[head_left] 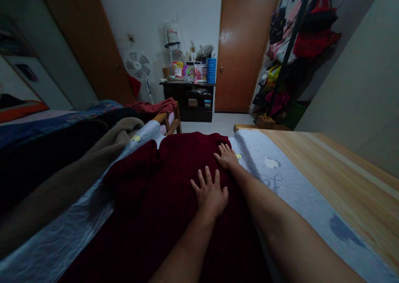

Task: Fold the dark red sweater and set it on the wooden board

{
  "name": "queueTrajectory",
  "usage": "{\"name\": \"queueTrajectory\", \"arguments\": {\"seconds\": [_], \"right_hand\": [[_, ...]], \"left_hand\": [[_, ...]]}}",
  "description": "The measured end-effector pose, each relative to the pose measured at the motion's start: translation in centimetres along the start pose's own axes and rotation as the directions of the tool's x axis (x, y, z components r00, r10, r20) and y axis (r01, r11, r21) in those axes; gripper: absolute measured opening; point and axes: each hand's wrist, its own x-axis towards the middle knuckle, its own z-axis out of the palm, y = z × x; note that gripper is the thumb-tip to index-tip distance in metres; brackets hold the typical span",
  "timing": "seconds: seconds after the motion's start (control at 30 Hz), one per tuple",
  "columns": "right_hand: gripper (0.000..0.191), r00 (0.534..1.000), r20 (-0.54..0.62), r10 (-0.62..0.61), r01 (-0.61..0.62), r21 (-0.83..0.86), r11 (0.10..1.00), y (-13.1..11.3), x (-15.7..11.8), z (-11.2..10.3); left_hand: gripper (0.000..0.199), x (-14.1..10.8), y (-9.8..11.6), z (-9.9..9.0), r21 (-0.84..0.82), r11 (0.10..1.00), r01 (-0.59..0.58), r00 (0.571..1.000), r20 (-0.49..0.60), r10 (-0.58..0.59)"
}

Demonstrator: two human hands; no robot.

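Note:
A dark red garment (174,179) lies spread out over a light blue patterned sheet (280,191), with what looks like a sleeve reaching to the left. My left hand (210,195) rests palm down on the middle of the cloth, its fingers spread. Farther forward, my right hand (227,156) lies flat on the garment's upper right corner, fingers apart, close to the cloth's edge. Neither hand grips anything. The lower part of the garment runs out of view under my forearms.
Bare wooden boards (339,158) border the sheet on the right. A brown blanket (93,158) and dark cloth are heaped on the left. Beyond stand a dark shelf (174,100), a white fan (139,67) and a wooden door (246,50). Bags (318,29) hang at the right.

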Motion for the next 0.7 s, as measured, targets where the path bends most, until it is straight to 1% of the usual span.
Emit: {"name": "queueTrajectory", "arguments": {"seconds": [0.1,0.17,0.23,0.33,0.43,0.53,0.7], "right_hand": [[0.062,0.997,-0.078,0.002,-0.003,-0.012,1.0,-0.2,-0.2,0.2],[0.053,0.989,-0.149,-0.008,0.005,-0.019,1.0,-0.5,-1.0,0.2],[0.046,0.983,-0.177,-0.035,0.033,-0.019,0.999,-0.8,-2.3,0.2],[0.044,0.987,-0.14,-0.08,0.083,0.01,0.997,-1.2,-4.6,0.0],[0.046,0.994,-0.073,-0.083,0.088,0.062,0.994,-1.5,-7.1,-0.3],[0.048,0.996,-0.013,-0.083,0.084,0.083,0.993,-1.7,-9.5,-0.9],[0.054,0.995,0.047,-0.092,0.089,0.073,0.993,-2.4,-14.1,-2.2]], "left_hand": [[0.069,0.0,0.1,-0.1,0.006,1.0,0.004,1.0,0.006,-0.004],[0.068,0.0,0.1,-0.2,0.006,1.0,0.008,1.0,0.016,-0.009],[0.064,0.0,0.1,-0.2,0.001,1.0,0.01,1.0,0.013,-0.01],[0.055,0.0,0.1,-0.2,-0.009,1.0,0.004,1.0,-0.01,-0.004],[0.05,0.0,0.0,-0.3,-0.024,1.0,0.01,1.0,-0.011,-0.011],[0.048,0.0,-0.1,-0.8,-0.046,0.999,0.029,1.0,0.012,-0.029],[0.047,-0.1,-0.1,-1.5,-0.07,0.997,0.043,0.998,0.059,-0.039]]}}
